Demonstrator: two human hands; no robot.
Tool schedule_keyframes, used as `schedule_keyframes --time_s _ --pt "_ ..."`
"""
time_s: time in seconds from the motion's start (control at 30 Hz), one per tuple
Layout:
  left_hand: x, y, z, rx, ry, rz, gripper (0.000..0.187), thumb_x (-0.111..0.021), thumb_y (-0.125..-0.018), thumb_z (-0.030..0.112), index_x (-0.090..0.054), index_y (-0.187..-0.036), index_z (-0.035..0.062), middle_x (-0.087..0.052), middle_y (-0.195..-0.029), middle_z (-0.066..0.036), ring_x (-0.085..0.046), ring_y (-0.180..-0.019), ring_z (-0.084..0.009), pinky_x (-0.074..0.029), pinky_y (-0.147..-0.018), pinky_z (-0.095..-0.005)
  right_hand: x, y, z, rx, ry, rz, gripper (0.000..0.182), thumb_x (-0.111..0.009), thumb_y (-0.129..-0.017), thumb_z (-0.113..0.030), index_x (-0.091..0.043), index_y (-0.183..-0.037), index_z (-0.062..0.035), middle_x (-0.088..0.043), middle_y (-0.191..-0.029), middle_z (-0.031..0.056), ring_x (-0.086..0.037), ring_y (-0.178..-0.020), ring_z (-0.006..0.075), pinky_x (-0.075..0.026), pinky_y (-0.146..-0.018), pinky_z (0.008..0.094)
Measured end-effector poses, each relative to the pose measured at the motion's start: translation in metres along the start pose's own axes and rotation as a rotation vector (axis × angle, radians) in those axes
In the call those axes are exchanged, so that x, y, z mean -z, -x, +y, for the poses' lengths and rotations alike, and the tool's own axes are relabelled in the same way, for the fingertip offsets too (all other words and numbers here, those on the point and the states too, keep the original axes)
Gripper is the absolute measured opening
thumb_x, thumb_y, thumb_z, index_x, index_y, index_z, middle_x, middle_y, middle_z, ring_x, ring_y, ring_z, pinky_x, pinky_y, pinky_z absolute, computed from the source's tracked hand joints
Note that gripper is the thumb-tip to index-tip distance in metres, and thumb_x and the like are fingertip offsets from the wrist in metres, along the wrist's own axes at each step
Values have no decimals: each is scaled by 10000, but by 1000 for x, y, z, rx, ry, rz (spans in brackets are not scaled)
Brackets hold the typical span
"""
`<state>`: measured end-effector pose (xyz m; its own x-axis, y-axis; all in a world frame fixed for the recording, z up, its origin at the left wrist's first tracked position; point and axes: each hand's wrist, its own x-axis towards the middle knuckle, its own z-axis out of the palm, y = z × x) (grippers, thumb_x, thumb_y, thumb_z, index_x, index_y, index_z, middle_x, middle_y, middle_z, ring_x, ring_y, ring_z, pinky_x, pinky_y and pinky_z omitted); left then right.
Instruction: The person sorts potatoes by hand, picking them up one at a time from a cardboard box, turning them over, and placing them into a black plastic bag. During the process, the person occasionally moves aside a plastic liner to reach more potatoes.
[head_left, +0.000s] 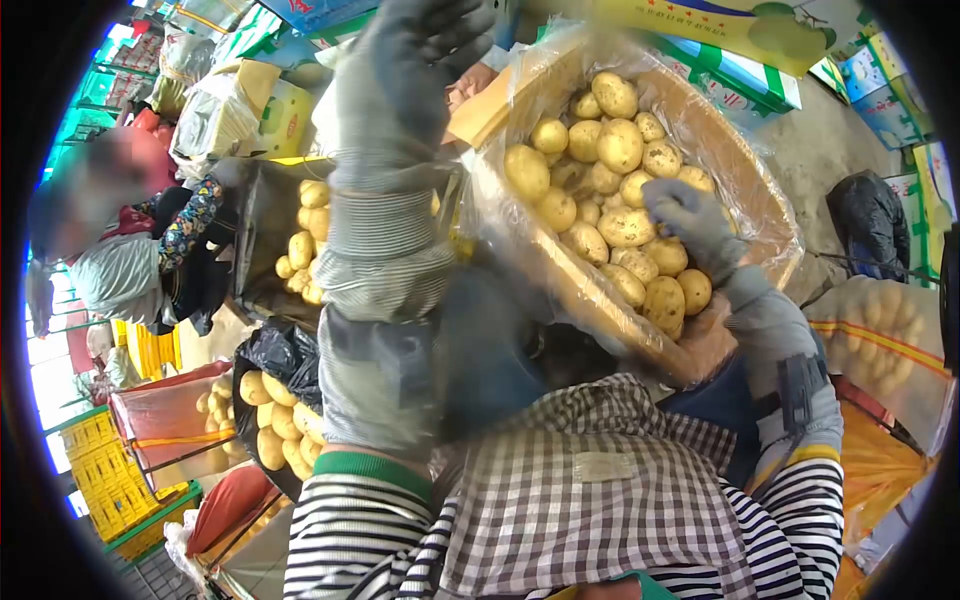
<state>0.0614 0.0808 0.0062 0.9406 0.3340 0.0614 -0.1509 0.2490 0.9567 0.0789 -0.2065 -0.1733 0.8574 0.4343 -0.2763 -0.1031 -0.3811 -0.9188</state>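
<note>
A cardboard box [575,285] lined with clear plastic stands before me, holding several potatoes [627,227], some with soil on them. My right hand [695,218], in a grey glove, rests over the potatoes at the box's right side. Its fingers are curled, and whatever is under them is hidden. Raised at the top of the view is my left hand [440,38], in a dark grey glove, beyond the box's left corner. It is partly blurred; its fingers look stretched out, with no object visible in them. Near it shows part of another person's bare hand [470,85].
On the left, another person [125,225] in a flowered sleeve sits by a dark-lined container of potatoes [312,225]. More potatoes [283,425] lie in a black-lined container by my left arm. Yellow crates [100,465], printed cartons [720,70] and a black bag [868,222] stand around.
</note>
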Motion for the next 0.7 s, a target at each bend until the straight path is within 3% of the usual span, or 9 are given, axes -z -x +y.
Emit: schedule_keyframes --time_s 0.1,0.17,0.23,0.33,0.47,0.53,0.57,0.67,0.7 --pt "16 -28 -6 100 276 -25 290 -616 -918 193 -628 -1060 -59 -651 -850 -98 -645 -795 -201 -541 -765 -281 -35 -37 -6 -129 63 -162 409 -685 -874 -305 -641 -1159 -15 -673 -992 61 -628 -826 134 -524 -686 270" --pt "29 -37 -6 160 447 -26 302 -614 -919 201 -617 -1071 -60 -644 -842 -94 -641 -795 -207 -542 -773 -284 -82 -81 23 76 213 7 463 -701 -851 -350 -633 -1146 1 -686 -1046 127 -661 -936 241 -538 -782 351" --pt "13 -28 -4 87 301 53 316 -606 -928 213 -599 -1093 -57 -628 -855 -87 -628 -804 -206 -535 -779 -288 -119 -103 -6 77 288 41 534 -701 -831 -406 -618 -1154 11 -665 -1127 201 -638 -1051 319 -510 -879 390" --pt "19 -36 -14 111 240 15 317 -601 -940 232 -604 -1102 -41 -628 -981 -103 -617 -898 -199 -521 -819 -293 -161 -131 -20 -26 328 12 574 -703 -809 -428 -608 -1161 15 -639 -1163 234 -622 -1087 314 -492 -909 374" --pt "18 -36 -8 157 158 29 327 -601 -940 242 -603 -1123 -29 -632 -1029 -120 -619 -919 -203 -519 -841 -300 -112 -108 -37 -42 70 -211 689 -694 -836 -387 -475 -1364 -1 -575 -1263 178 -527 -1205 282 -430 -982 340" --pt "12 -33 -7 186 139 27 332 -601 -940 247 -602 -1134 -23 -634 -1054 -129 -620 -929 -205 -518 -852 -303 -88 -93 -31 51 -315 -280 632 -698 -839 -334 -511 -1340 3 -593 -1242 133 -551 -1143 220 -452 -976 341" --pt "35 -41 -41 -153 -25 -266 296 -533 -948 107 -579 -1214 -13 -644 -1133 -134 -647 -1026 -255 -537 -885 -329 -67 -72 -57 26 -353 -337 629 -692 -844 -318 -500 -1348 7 -595 -1241 121 -563 -1130 209 -462 -970 334" --pt "18 -36 -50 53 -1 -232 234 -682 -912 221 -684 -1052 33 -690 -905 -59 -649 -805 -132 -547 -766 -255 -11 -9 -116 -2 -433 -365 594 -679 -859 -263 -490 -1351 11 -608 -1233 110 -599 -1093 200 -486 -952 313" --pt "13 -24 -32 131 -234 -339 351 -529 -971 122 -536 -1303 5 -646 -1175 -104 -647 -1034 -206 -510 -938 -290 2 12 -124 -1 -453 -350 578 -675 -864 -244 -490 -1348 12 -613 -1229 110 -611 -1080 201 -492 -946 306"
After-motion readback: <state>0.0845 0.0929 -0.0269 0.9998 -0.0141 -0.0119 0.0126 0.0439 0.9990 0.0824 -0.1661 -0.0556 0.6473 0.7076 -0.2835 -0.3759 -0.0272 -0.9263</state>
